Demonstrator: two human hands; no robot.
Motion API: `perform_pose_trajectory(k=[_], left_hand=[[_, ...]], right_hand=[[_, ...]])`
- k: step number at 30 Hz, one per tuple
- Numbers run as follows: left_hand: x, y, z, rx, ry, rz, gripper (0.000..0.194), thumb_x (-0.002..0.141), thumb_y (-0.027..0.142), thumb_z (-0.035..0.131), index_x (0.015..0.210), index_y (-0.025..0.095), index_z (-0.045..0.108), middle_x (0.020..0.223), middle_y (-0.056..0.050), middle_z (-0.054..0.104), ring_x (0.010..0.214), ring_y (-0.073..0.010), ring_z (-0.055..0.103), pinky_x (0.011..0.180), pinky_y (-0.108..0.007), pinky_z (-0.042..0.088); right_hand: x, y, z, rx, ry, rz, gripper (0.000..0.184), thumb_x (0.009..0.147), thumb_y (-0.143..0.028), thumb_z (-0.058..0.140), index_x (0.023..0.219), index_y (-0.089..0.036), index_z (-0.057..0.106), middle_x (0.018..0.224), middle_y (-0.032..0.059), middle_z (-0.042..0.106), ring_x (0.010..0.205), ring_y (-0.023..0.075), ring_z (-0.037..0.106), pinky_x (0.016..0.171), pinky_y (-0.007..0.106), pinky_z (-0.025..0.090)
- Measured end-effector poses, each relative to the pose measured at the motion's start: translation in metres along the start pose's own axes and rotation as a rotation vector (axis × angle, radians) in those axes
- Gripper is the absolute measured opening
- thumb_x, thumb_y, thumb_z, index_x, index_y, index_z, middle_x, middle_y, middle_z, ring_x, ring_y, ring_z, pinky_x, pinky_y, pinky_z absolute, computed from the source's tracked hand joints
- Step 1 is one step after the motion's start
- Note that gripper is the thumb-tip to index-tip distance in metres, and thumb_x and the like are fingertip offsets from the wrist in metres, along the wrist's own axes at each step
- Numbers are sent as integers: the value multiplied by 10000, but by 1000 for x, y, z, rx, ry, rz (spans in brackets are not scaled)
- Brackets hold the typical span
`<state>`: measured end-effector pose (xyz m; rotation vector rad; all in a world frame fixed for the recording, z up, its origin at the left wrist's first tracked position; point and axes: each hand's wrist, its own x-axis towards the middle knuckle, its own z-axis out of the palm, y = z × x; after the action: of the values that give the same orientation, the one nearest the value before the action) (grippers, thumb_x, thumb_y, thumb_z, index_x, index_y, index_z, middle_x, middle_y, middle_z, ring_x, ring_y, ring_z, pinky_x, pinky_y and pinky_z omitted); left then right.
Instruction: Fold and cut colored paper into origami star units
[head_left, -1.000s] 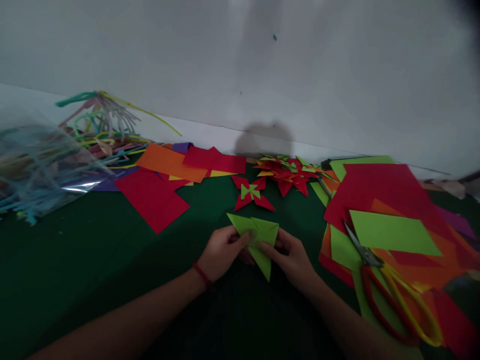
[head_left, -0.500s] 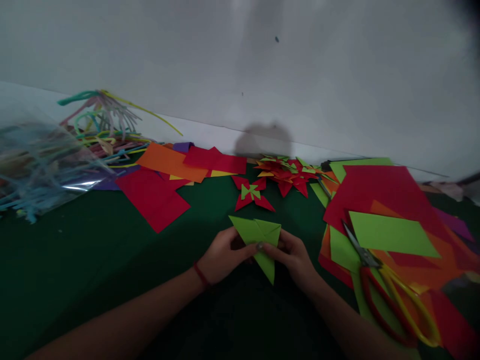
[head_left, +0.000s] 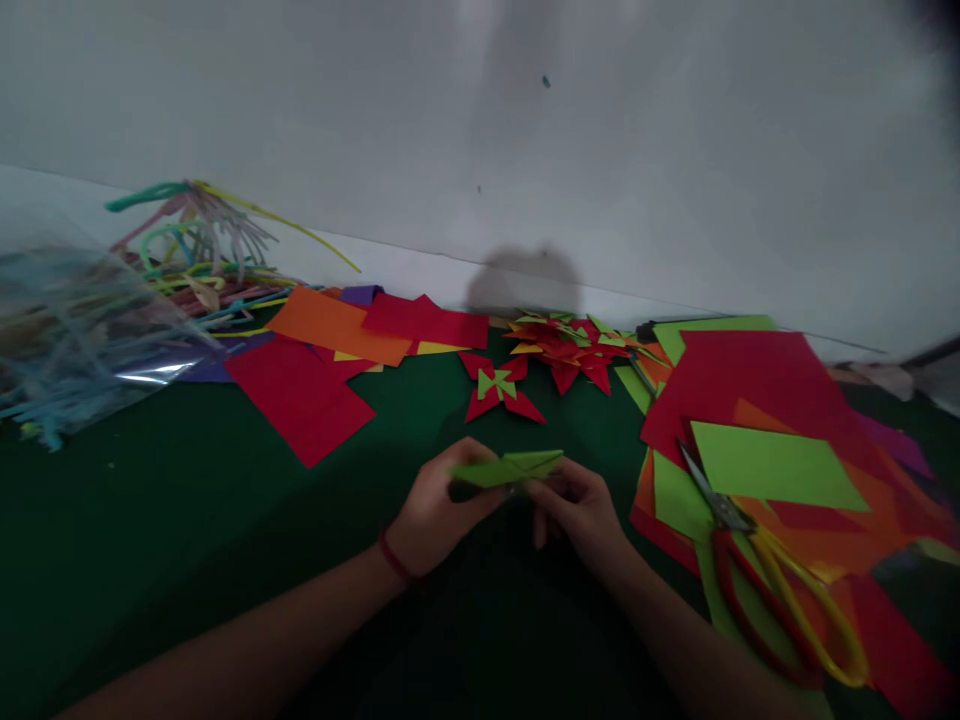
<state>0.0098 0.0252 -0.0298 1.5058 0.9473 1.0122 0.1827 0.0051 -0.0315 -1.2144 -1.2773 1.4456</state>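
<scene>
A folded lime-green paper piece [head_left: 510, 467] hangs between both my hands just above the dark green table [head_left: 187, 500], lying nearly flat and seen edge-on. My left hand [head_left: 439, 510] pinches its left side, fingers closed, a red band at the wrist. My right hand [head_left: 581, 510] pinches its right side with closed fingers. Just beyond the hands lies a finished red pinwheel with a green centre [head_left: 499, 387].
A heap of red and green folded stars [head_left: 570, 345] lies behind. Red, orange and green sheets [head_left: 765, 440] are stacked at the right with red-and-yellow scissors [head_left: 780, 590] on them. More sheets [head_left: 300, 395] and a clear bag of coloured straws [head_left: 82, 330] are at the left. A white wall rises behind.
The green piece has been tipped from facing me to lying nearly flat; its lower point no longer hangs down. Both hands stayed in place, still pinching it.
</scene>
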Motion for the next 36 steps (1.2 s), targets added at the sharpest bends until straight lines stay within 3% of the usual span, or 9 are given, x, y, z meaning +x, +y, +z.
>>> perform_pose_trajectory(k=[5, 10, 12, 16, 19, 22, 26, 31, 36], left_hand=[[-2, 2, -7, 234, 66, 303, 33, 762, 196, 597, 794, 193, 601, 875, -40, 552, 825, -162, 555, 732, -286, 450], [-2, -4, -12, 499, 204, 396, 80, 780, 203, 574, 762, 238, 644, 916, -34, 545, 933, -201, 510, 893, -395, 380], [-3, -5, -12, 566, 195, 426, 119, 782, 179, 564, 772, 255, 654, 929, -25, 544, 960, -203, 500, 929, -415, 351], [-1, -3, -8, 455, 143, 363, 220, 841, 155, 455, 949, 253, 620, 1039, -46, 530, 994, -185, 511, 858, -346, 423], [1, -2, -4, 249, 214, 192, 260, 874, 199, 396, 1108, 217, 508, 1049, -68, 552, 938, -173, 555, 802, -318, 462], [2, -2, -3, 184, 123, 74, 283, 838, 251, 481, 1118, 207, 479, 988, -55, 590, 884, -172, 576, 772, -310, 477], [3, 0, -5, 340, 66, 122, 180, 787, 195, 549, 964, 224, 554, 946, -21, 576, 880, -162, 554, 780, -305, 461], [0, 3, -7, 500, 337, 198, 124, 727, 203, 626, 821, 193, 544, 871, -15, 545, 818, -158, 539, 711, -277, 453], [-6, 3, -4, 430, 125, 143, 107, 774, 233, 585, 877, 205, 578, 816, -3, 619, 746, -143, 579, 675, -246, 458]], right_hand=[[0, 0, -2, 81, -36, -111, 304, 700, -267, 650, 999, -252, 595, 866, 15, 636, 765, 164, 598, 626, 265, 479], [3, 0, 0, 250, -4, -43, 385, 863, -406, 385, 1206, -251, 465, 844, 29, 627, 668, 142, 570, 579, 275, 463], [4, 0, 1, 234, -16, -42, 414, 836, -411, 449, 1217, -248, 451, 852, 27, 629, 672, 135, 567, 576, 264, 458], [6, 2, 0, 129, 29, -45, 548, 715, -282, 647, 1215, -257, 422, 800, -8, 626, 635, 114, 558, 551, 234, 445], [8, 6, -3, 135, 160, -49, 409, 716, -282, 648, 1092, -236, 492, 743, -20, 622, 617, 116, 569, 553, 241, 453], [9, 8, -4, 135, 186, -50, 298, 715, -292, 651, 978, -224, 527, 784, -5, 633, 697, 139, 598, 582, 248, 463], [7, 5, -2, 53, 90, -80, 217, 729, -281, 641, 919, -220, 557, 858, 10, 615, 793, 155, 587, 655, 272, 469], [5, 3, -1, -4, 150, -202, 76, 751, -252, 614, 785, -211, 559, 836, -1, 542, 719, 126, 530, 603, 246, 446], [1, 3, 2, 9, 178, -179, 144, 723, -262, 638, 782, -223, 512, 713, -24, 544, 642, 130, 532, 598, 256, 449]])
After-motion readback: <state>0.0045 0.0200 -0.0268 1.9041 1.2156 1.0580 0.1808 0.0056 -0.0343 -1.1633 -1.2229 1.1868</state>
